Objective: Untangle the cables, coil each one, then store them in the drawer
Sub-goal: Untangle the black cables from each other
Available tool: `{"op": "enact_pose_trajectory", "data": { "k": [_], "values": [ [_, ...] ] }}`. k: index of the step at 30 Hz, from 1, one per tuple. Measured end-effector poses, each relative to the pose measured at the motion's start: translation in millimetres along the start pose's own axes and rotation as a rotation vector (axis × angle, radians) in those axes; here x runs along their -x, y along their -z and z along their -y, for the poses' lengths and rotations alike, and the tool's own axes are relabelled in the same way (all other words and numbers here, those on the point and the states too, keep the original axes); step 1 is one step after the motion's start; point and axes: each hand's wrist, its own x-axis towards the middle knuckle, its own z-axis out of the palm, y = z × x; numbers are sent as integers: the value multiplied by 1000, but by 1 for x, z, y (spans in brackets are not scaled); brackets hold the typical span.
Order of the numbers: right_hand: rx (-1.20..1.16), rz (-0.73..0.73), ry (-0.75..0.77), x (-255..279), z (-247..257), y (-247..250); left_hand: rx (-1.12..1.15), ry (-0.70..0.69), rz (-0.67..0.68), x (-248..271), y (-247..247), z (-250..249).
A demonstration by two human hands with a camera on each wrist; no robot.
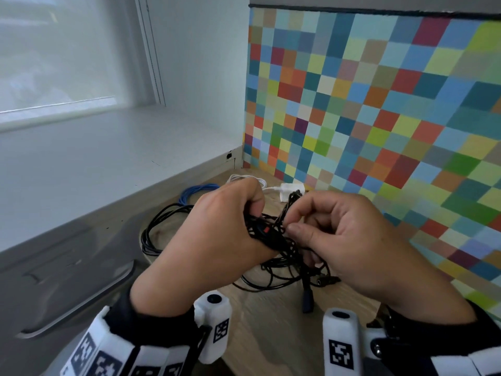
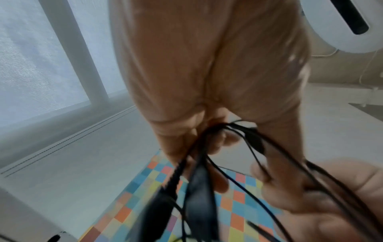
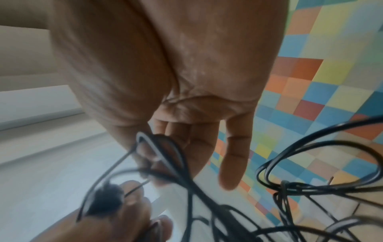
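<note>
Wrist cameras sit lowest in the head view, one strapped on each forearm. Just past them both hands meet over the black tangle (image 1: 273,240), held a little above the desk (image 1: 271,329).

Left hand (image 1: 214,240): fingers curled tight round a bunch of black strands; a bit of red shows in the bunch. Right hand (image 1: 344,237): thumb and forefinger pinch one thin strand right beside the left fist, other fingers loosely bent. The pinched strand rises from the pinch, away from the person, toward the white charger (image 1: 291,191). The right hand looks the one to pull, the left to anchor.

Slack from the tangle droops under the hands onto the desk, loops crossing, plug ends (image 1: 309,299) lying on the near side. Thin, limp cord; likely to snag if pulled hard.

Left of the tangle: a black coil (image 1: 154,232). Beyond it a blue cable (image 1: 199,191), and a white cable (image 1: 244,179) by the charger. No cable looks stored yet. A drawer front with handle (image 1: 81,302) sits left of the tangle, closed.
</note>
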Motion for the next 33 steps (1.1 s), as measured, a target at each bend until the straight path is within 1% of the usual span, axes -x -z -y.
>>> {"op": "enact_pose_trajectory", "data": {
  "k": [3,5,6,9,12,15,17,19,21,24,27,30,33],
  "values": [
    [-1,-169,20,-2,-7,12,107,-11,110,2,8,1],
    [-42,-261,43,-3,-10,18,184,-13,140,3,10,6],
    [-68,-283,48,-2,-11,19,199,-9,148,2,10,7],
    [-160,-285,47,0,-5,15,128,2,183,1,3,8],
    [-213,-259,71,3,1,8,54,0,259,-1,-3,5],
    [-242,-244,111,4,5,5,90,-18,369,1,-5,5],
    [-244,-257,118,4,6,5,137,-29,382,2,-5,4],
    [-248,-277,102,4,5,6,138,-47,308,2,-6,8],
    [-247,-261,69,4,4,9,187,-47,190,0,-7,12],
    [-210,-155,10,2,0,7,360,16,-10,-5,-6,14],
    [-215,-69,-33,1,1,-3,428,73,-159,-5,-8,11],
    [-234,23,-57,2,6,-11,439,69,-239,-4,-10,9],
    [-209,67,-78,3,7,-19,456,61,-240,-3,-10,7]
  ]
}}
